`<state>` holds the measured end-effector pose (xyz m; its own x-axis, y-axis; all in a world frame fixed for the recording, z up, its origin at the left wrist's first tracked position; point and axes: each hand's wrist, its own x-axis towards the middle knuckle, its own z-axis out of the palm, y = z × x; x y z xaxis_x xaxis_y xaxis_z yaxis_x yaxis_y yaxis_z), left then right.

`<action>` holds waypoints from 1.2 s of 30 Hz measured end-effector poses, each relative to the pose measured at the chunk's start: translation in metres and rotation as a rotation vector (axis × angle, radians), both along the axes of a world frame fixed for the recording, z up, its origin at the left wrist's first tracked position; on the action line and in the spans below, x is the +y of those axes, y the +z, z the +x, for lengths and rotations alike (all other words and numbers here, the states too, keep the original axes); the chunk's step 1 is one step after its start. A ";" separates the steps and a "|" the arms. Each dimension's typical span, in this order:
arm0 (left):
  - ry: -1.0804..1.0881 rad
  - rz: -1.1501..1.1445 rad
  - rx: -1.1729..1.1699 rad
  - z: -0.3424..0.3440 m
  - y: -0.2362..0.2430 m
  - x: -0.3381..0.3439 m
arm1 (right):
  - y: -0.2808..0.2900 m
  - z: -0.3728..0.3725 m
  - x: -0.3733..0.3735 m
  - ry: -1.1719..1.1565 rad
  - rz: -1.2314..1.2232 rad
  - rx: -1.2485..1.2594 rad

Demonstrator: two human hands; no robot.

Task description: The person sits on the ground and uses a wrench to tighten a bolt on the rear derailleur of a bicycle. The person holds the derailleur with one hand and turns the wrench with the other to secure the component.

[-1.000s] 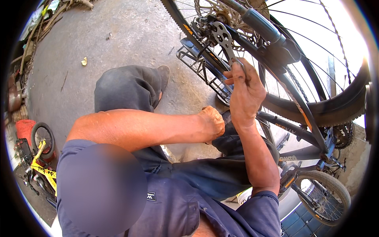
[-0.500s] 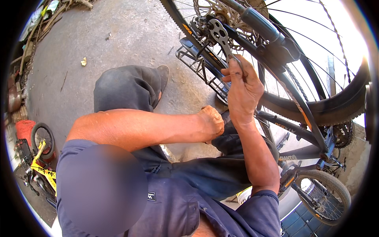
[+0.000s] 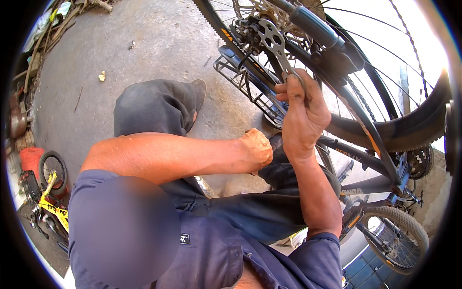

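Observation:
My right hand (image 3: 305,115) is closed round the handle of a flat, silvery multi-hole spanner (image 3: 273,43). The spanner's holed end lies over the hub (image 3: 250,30) of a bicycle wheel; whether it grips a nut there I cannot tell. Beside the hub show the brake disc, spokes and a dark frame tube (image 3: 332,79). Across my body reaches my left arm. My left hand (image 3: 259,148) is curled into a fist above my knee, apart from the wheel; anything inside it is hidden. A black metal rack (image 3: 245,82) lies near the tyre, below the hub.
Bare concrete ground (image 3: 149,48) spreads at the far left, with sticks and rubbish (image 3: 55,29) along its edge. A small yellow bicycle (image 3: 53,207) and a red bucket (image 3: 31,159) are at the left. Another bicycle wheel (image 3: 397,238) stands at the lower right.
My right hand has shifted slightly right and toward me, and the spanner's holed end has swung a little to the right at the hub. My left hand has hardly moved.

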<state>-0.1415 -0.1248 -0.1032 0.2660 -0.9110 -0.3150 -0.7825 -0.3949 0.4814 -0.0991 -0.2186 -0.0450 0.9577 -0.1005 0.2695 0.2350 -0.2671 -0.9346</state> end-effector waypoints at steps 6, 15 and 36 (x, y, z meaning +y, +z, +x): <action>-0.036 0.022 0.032 0.004 0.005 0.000 | -0.010 0.002 -0.008 0.013 -0.039 -0.027; -0.033 -0.030 -0.015 0.001 -0.003 0.002 | -0.016 0.006 -0.004 0.010 -0.052 -0.002; -0.037 0.032 0.032 0.002 0.001 0.000 | -0.015 0.005 -0.005 0.023 0.099 -0.028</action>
